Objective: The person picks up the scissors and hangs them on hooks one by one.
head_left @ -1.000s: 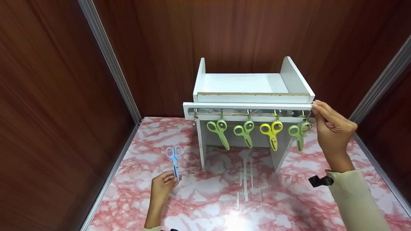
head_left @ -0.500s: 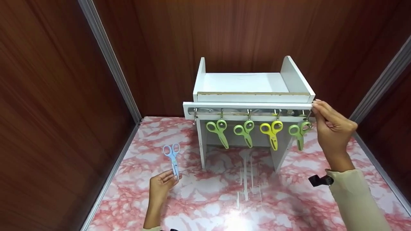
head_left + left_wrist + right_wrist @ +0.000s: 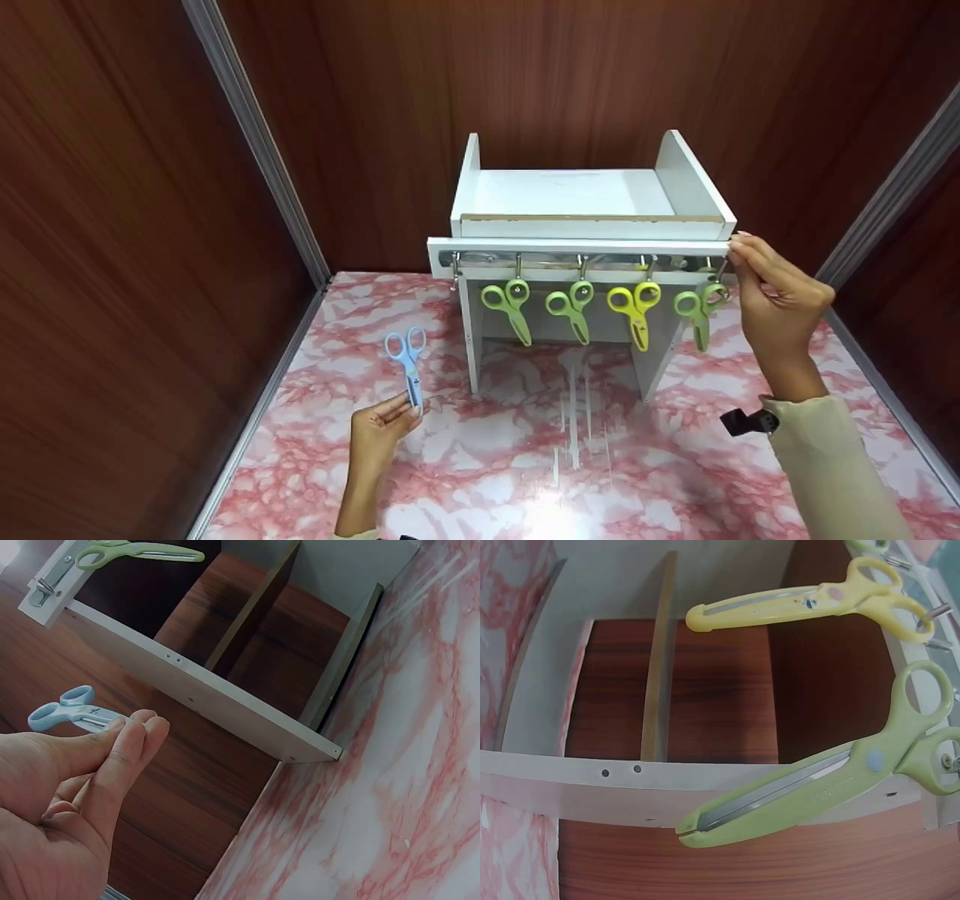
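Note:
My left hand (image 3: 375, 436) pinches a pair of light blue scissors (image 3: 410, 364) by the blade end, handle loops pointing up. In the left wrist view, thumb and fingers meet on the tip of those scissors (image 3: 71, 714). At the right end of a white hook rail (image 3: 577, 246), my right hand (image 3: 784, 300) grips the edge between thumb and fingers. From the rail's hooks hang three green scissors, among them the leftmost one (image 3: 511, 307), and one yellow pair (image 3: 636, 313). The leftmost hook (image 3: 455, 271) carries nothing. My right hand is outside the right wrist view.
The rail runs across the front of a white shelf unit (image 3: 709, 184) with raised sides. Below it is a red-and-white marbled table (image 3: 450, 465), with pale streaks in front of the unit. Brown wood-grain panels (image 3: 570, 67) enclose the back and sides.
My left hand has lifted the blue scissors slightly, away from me, and tilted them a little left and then back. The hanging green scissors at left swung slightly. My right hand stays put.

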The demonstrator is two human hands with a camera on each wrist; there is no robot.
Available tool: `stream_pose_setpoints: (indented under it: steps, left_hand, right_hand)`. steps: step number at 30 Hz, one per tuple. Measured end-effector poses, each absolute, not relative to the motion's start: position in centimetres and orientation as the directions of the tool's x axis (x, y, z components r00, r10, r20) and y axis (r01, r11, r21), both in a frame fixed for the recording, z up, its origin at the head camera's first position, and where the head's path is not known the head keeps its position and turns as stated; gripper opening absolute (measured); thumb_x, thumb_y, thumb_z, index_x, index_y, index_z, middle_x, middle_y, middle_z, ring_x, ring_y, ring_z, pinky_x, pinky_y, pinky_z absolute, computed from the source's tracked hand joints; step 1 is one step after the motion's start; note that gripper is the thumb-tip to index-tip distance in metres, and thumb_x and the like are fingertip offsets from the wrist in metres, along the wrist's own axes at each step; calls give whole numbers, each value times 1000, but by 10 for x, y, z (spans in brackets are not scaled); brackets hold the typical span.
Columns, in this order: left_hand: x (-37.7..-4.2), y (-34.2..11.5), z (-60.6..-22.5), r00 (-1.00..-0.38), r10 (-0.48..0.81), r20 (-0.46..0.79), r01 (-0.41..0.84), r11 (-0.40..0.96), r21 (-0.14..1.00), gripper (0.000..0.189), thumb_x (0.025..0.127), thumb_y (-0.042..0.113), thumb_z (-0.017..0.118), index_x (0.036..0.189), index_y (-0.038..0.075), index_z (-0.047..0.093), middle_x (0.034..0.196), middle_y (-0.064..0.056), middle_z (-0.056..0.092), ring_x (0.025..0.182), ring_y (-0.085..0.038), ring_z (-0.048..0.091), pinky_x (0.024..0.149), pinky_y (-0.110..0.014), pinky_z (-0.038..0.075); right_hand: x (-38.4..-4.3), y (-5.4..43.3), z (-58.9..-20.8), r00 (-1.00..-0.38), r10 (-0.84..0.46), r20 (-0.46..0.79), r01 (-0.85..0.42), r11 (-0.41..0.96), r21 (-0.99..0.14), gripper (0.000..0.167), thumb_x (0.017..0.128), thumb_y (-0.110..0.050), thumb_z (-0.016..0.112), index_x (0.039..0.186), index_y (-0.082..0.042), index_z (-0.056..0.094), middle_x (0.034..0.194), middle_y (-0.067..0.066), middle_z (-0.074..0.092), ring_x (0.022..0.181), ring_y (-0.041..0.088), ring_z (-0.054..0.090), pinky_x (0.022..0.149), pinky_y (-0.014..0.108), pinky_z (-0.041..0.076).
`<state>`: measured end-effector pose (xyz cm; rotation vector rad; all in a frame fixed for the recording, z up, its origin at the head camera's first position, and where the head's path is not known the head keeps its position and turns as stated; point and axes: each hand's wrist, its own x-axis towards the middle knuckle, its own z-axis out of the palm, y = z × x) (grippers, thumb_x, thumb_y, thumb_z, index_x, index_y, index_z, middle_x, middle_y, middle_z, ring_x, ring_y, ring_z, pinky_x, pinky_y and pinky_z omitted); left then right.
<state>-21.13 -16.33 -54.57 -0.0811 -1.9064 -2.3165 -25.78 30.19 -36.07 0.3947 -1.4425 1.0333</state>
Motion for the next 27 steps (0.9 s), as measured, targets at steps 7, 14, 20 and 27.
stream_pose_setpoints:
  steps: [7, 14, 20, 27]
  left_hand:
    - [-209, -162, -540, -985, -87, 146, 160, -178, 971, 38, 91, -13, 67, 126, -23, 55, 111, -38, 65, 94, -23, 75, 85, -31, 61]
    - [-207, -159, -533, -982, -110, 155, 172, -176, 969, 37, 90, -14, 67, 124, -24, 56, 106, -33, 70, 89, -15, 75, 84, -31, 62]
    - [-204, -157, -523, -979, -115, 170, 190, -192, 963, 36, 91, -13, 67, 124, -23, 57, 106, -35, 68, 91, -18, 75, 85, -33, 61]
    - [-201, -155, -513, -977, -127, 172, 194, -183, 964, 35, 91, -14, 66, 123, -24, 57, 108, -37, 67, 92, -20, 75, 86, -33, 61]
  right_hand:
    - [-258, 302, -360, -178, 342, 923, -770, 535, -347, 19, 75, 22, 77, 87, 7, 79, 96, 24, 74, 92, 35, 74, 88, 27, 61]
    - [-258, 302, -360, -186, 337, 923, -774, 528, -350, 20, 74, 22, 78, 88, 7, 79, 96, 24, 74, 92, 37, 74, 89, 29, 61]
    - [-258, 303, -360, -190, 340, 921, -784, 512, -351, 20, 74, 22, 77, 87, 8, 79, 95, 27, 73, 92, 36, 74, 89, 29, 61]
    - [-258, 302, -360, -183, 343, 921, -774, 528, -350, 19, 74, 22, 78, 86, 7, 79, 94, 25, 74, 91, 35, 75, 88, 28, 61]
